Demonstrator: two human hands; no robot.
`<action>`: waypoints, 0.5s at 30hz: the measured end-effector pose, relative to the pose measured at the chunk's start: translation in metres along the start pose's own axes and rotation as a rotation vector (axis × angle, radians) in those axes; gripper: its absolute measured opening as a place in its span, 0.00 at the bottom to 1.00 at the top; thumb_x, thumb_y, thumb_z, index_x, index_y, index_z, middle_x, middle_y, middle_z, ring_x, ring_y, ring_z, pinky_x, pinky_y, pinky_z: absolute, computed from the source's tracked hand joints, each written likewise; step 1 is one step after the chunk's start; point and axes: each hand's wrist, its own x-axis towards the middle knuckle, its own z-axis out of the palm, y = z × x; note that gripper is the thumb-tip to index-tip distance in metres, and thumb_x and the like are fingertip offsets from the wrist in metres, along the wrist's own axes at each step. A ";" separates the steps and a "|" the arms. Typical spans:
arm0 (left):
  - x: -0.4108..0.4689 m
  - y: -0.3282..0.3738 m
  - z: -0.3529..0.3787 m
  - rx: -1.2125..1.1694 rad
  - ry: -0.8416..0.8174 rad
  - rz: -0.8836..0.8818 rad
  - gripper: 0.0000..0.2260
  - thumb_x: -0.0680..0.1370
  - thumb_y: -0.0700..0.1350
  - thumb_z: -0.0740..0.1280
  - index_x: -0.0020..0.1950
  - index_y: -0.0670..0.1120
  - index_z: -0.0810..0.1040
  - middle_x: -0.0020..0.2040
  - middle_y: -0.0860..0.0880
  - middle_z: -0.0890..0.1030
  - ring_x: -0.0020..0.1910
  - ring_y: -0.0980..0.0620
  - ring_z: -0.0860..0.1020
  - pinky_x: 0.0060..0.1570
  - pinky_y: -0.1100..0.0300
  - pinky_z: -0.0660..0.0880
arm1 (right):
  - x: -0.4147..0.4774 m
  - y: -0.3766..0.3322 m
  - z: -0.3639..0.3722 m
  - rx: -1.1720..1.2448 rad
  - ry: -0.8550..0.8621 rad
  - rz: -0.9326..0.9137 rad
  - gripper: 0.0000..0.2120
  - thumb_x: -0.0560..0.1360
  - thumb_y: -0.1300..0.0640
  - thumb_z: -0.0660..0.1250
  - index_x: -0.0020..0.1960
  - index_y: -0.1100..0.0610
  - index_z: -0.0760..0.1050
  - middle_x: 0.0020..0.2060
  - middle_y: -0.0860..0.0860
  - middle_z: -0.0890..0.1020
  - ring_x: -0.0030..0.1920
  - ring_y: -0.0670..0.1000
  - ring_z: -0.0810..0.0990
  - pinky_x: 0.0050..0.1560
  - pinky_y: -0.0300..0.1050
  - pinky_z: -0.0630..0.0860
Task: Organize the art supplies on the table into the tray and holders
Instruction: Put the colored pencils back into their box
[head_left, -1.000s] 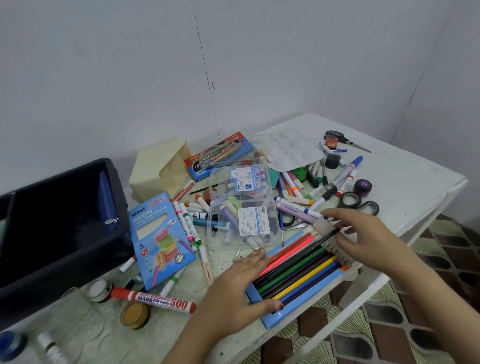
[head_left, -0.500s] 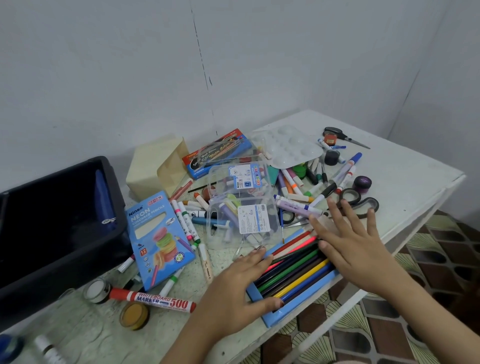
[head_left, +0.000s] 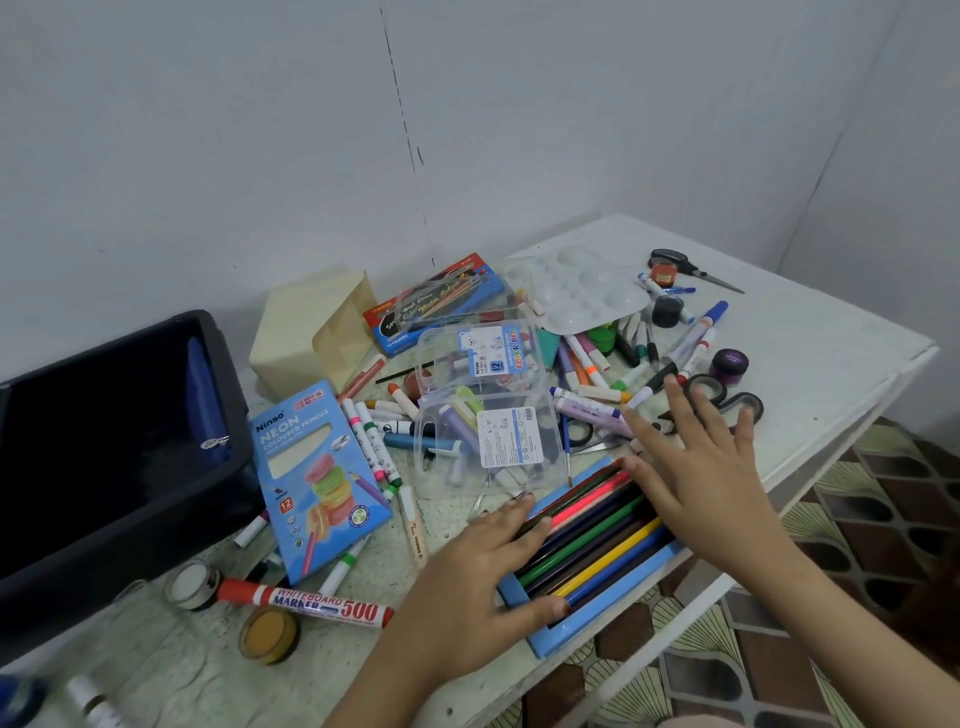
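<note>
A blue pencil tray (head_left: 613, 605) full of coloured pencils (head_left: 597, 540) lies at the table's front edge. My left hand (head_left: 483, 587) rests on its near-left end, thumb along the tray's front wall and fingers laid over the pencil ends. My right hand (head_left: 696, 467) lies flat with fingers spread over the far ends of the pencils and the markers beyond. The black bin (head_left: 130, 467) stands at the left with a blue pouch inside. A cream holder (head_left: 317, 338) lies tipped by the wall.
A Ninso neon pencil box (head_left: 317, 478), a clear marker case (head_left: 483, 410), a red whiteboard marker (head_left: 311, 603), paint pots (head_left: 267, 634), a white palette (head_left: 587, 296), scissors (head_left: 691, 267) and tape rolls (head_left: 722, 395) crowd the table (head_left: 810, 332). Its front edge runs under the tray.
My right hand let go of the small strip it held, opened flat and slid left onto the pencils' far ends. My left hand stayed on the tray's near end.
</note>
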 end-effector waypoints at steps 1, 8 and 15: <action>0.000 0.000 -0.001 0.004 -0.002 -0.001 0.30 0.74 0.65 0.61 0.71 0.64 0.50 0.68 0.72 0.42 0.61 0.83 0.35 0.58 0.82 0.35 | -0.002 -0.001 -0.002 0.046 0.015 -0.022 0.29 0.78 0.36 0.38 0.71 0.44 0.65 0.75 0.55 0.56 0.75 0.56 0.52 0.72 0.60 0.38; 0.001 -0.005 0.002 0.026 0.007 0.009 0.33 0.74 0.66 0.61 0.75 0.58 0.54 0.71 0.70 0.45 0.65 0.80 0.39 0.61 0.80 0.36 | -0.027 0.006 0.003 0.054 -0.001 -0.125 0.26 0.81 0.41 0.41 0.67 0.45 0.72 0.74 0.53 0.60 0.74 0.54 0.52 0.72 0.58 0.42; 0.002 -0.007 0.003 0.007 0.026 0.004 0.33 0.73 0.65 0.63 0.74 0.61 0.55 0.71 0.69 0.48 0.65 0.80 0.41 0.62 0.80 0.37 | -0.027 0.003 0.003 0.299 -0.106 -0.201 0.25 0.80 0.37 0.41 0.73 0.42 0.60 0.73 0.44 0.60 0.75 0.41 0.50 0.73 0.43 0.35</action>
